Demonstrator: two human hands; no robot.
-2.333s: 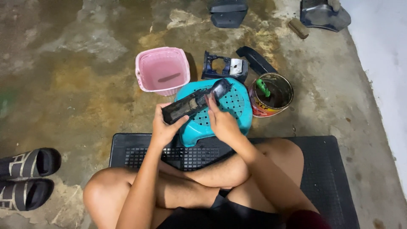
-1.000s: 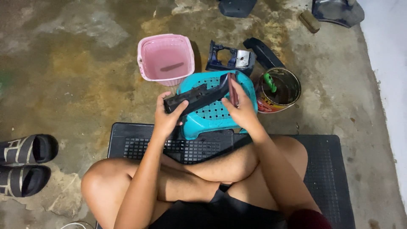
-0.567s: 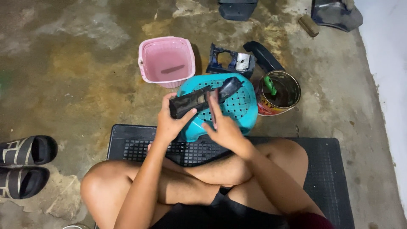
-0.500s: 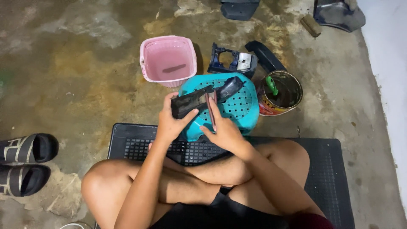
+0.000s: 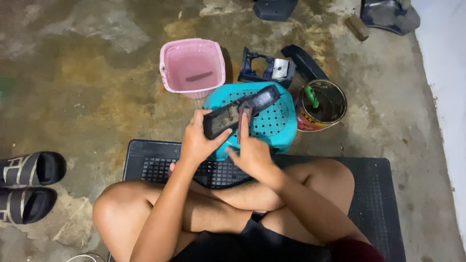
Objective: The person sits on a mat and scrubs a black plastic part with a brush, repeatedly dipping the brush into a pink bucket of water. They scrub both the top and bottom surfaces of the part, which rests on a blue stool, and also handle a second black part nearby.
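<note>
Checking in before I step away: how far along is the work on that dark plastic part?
Done: nothing provable. In hand: left hand holds the long dark plastic part over the turquoise perforated stool; right hand works a reddish strip against it. Left: another dark part lies untouched.

Bare arms and legs, no sleeves; black shorts (image 5: 252, 242); dark red cloth (image 5: 357, 250) at right hip.

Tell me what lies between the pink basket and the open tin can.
In the head view, two dark plastic parts lie on the concrete between the pink basket and the tin can: a dark blue housing and a curved black piece.
</note>
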